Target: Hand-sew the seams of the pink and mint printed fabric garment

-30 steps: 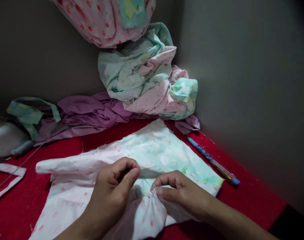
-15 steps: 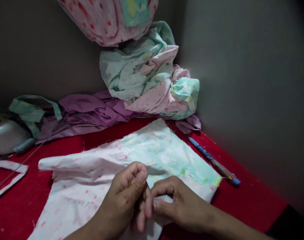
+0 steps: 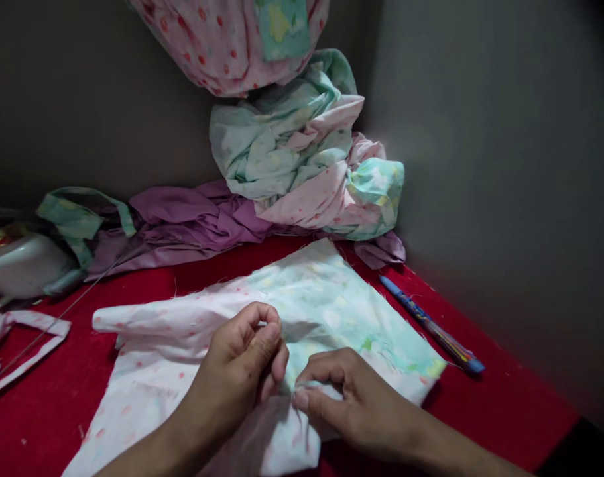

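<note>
A pale floral cloth, pink-dotted on one side and mint green on the other, lies over the red surface with frayed edges. My right hand pinches a gathered fold of it between thumb and forefinger. Just left of that fold, my left hand is closed, its thumb pressed against the forefinger. Whatever sits in that pinch is too small to make out. A small gap separates the two hands, and the left one is raised over the cloth.
A blue multicolour pen lies right of the cloth on the red tabletop. Behind are purple fabric and a heap of mint and pink fabric. A white cup-like container and a fabric strip are at left.
My left hand has moved left and slightly up, away from my right hand. The right hand keeps its pinch on the cloth. The whole view has shifted slightly.
</note>
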Tool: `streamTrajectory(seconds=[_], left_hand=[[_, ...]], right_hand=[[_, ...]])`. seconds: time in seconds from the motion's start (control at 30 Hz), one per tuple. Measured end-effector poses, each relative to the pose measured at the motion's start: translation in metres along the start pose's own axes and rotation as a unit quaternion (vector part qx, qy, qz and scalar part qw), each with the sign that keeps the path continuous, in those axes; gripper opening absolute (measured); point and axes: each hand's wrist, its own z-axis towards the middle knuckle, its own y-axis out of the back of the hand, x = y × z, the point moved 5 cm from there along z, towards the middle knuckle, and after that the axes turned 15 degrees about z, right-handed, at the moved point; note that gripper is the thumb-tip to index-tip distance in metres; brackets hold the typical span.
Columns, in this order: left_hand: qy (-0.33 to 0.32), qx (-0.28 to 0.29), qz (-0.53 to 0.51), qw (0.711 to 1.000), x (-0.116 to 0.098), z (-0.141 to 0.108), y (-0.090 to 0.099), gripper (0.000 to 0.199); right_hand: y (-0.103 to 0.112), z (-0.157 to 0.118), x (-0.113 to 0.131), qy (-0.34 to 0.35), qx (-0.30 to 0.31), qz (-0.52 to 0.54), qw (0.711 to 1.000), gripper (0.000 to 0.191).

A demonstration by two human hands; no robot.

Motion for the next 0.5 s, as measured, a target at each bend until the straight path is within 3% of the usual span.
streamTrajectory(seconds=[0.17,0.3,0.4,0.5], left_hand=[[-0.001,-0.019,-0.01,1.0,0.009,0.011,0.011,0.02],[-0.006,-0.041,-0.025,0.999,0.016,0.01,0.007,0.018],[-0.005,-0.08,-0.049,0.996,0.021,0.008,0.005,0.017],[-0.001,-0.115,-0.075,0.991,0.027,0.009,0.006,0.02]], right_hand=[[0.019,0.002,0.005,-0.019,-0.029,-0.005,0.999,0.021],[0.034,0.003,0.01,-0.058,-0.023,-0.077,0.995,0.02],[0.036,0.006,0.012,-0.061,0.002,-0.119,0.991,0.017],[0.034,0.012,0.01,-0.067,0.002,-0.091,0.994,0.017]])
